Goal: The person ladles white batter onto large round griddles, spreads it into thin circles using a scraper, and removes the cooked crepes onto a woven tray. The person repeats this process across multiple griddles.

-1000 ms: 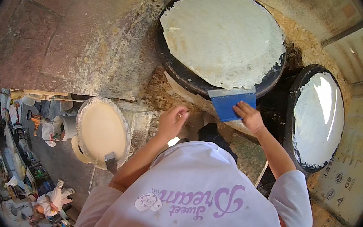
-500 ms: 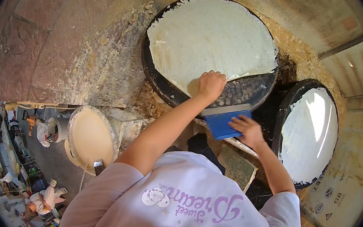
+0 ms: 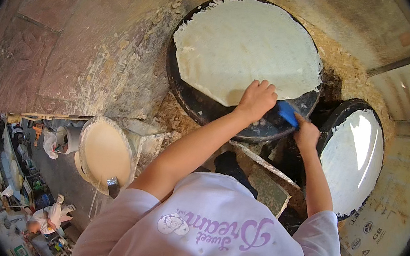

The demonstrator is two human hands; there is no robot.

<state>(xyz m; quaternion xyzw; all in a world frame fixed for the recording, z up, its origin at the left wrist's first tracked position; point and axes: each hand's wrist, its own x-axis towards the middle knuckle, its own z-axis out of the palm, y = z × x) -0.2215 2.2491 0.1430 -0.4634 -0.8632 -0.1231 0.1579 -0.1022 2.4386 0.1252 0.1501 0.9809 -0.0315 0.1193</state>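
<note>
A large pale crepe (image 3: 246,46) covers most of the round black griddle (image 3: 194,107), leaving dark metal bare along the near side. My left hand (image 3: 258,101) is at the crepe's near edge, fingers curled and closed on it; the fingertips are partly hidden. Just right of it, my right hand (image 3: 307,134) grips a blue scraper (image 3: 287,112), tilted so that it shows narrow. The blade end points to the crepe's edge beside my left hand; whether it touches cannot be seen.
Close by on the right is a second black griddle (image 3: 329,124) with a shiny pale crepe (image 3: 350,156). A bucket of cream-coloured batter (image 3: 107,149) stands at left, a brush-like tool (image 3: 113,186) at its rim. A person (image 3: 48,219) is farther off at lower left.
My right hand has brought the scraper from the griddle's near rim up to the crepe's edge, turning it. My left hand has shifted right along that edge.
</note>
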